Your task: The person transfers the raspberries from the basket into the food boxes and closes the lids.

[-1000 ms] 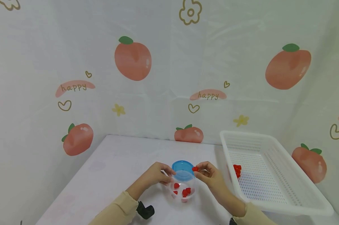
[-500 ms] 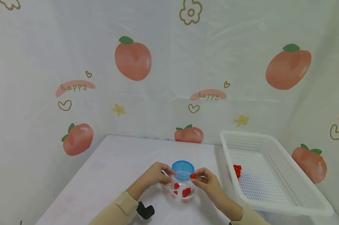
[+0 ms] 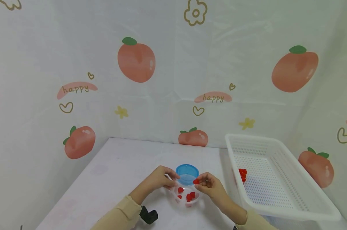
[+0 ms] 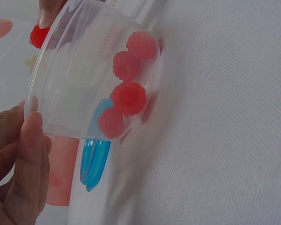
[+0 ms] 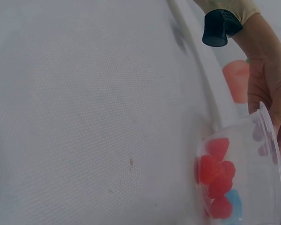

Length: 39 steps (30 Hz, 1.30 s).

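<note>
A clear round plastic tub (image 4: 79, 89) stands on the table with several red raspberries (image 4: 128, 98) at its bottom. My left hand (image 3: 159, 179) holds the tub by its rim, fingers and thumb on the left side. Over the opposite side of the rim, my right hand (image 3: 214, 187) pinches one raspberry (image 3: 196, 181) between thumb and fingertips. In the left wrist view that raspberry (image 4: 39, 36) shows just beyond the rim. Behind the tub lies a blue lid (image 3: 187, 169), partly seen through the clear plastic.
A white slotted basket (image 3: 277, 209) occupies the right side of the table. Several more raspberries (image 3: 242, 174) lie in it against the left wall. A black camera mount (image 3: 148, 215) sits at the left wrist. A printed curtain (image 3: 167, 64) hangs behind the table.
My right hand has moved left and slightly down, bringing the raspberry to the tub's rim. The left hand and the tub have stayed in place.
</note>
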Available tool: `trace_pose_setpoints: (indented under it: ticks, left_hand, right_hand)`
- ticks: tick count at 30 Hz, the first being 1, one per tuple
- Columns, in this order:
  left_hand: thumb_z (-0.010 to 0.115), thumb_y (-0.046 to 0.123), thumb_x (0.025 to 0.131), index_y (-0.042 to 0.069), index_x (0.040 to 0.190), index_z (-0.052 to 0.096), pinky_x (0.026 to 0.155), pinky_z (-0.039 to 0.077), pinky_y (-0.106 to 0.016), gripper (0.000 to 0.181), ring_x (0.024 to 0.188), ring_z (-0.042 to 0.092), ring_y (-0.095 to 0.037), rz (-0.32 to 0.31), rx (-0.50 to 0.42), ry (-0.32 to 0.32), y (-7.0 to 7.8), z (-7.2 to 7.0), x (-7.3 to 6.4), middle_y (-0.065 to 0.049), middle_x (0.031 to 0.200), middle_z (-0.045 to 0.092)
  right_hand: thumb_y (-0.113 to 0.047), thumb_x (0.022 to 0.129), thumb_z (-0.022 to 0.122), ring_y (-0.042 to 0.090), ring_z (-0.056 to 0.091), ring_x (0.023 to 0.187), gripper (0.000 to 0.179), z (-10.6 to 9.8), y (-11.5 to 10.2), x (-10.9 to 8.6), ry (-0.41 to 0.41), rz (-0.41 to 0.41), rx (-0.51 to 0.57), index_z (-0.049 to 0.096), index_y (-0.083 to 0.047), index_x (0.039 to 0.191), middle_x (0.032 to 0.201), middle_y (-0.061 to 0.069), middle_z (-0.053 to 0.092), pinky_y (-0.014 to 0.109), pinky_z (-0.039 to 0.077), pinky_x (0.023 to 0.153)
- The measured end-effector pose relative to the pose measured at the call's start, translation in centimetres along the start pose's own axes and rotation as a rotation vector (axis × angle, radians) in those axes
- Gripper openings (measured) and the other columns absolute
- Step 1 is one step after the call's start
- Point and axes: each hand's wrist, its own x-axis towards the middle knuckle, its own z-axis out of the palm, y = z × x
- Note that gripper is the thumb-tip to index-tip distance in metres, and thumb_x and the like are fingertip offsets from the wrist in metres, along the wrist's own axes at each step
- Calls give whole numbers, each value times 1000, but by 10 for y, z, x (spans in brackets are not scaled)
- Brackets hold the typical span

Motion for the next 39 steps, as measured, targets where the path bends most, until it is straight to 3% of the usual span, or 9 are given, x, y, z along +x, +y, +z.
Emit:
trace_pose_setpoints:
  ticks: [39]
  left_hand:
    - [77, 6, 81, 0, 102, 73, 64, 59, -29, 23, 65, 61, -14, 17, -26, -20, -1, -2, 0, -4, 82, 64]
  right_hand:
    - [-4, 85, 72, 14, 58, 83, 33, 0, -1, 0, -11, -21, -52, 58, 8, 113, 96, 9, 59, 14, 53, 71]
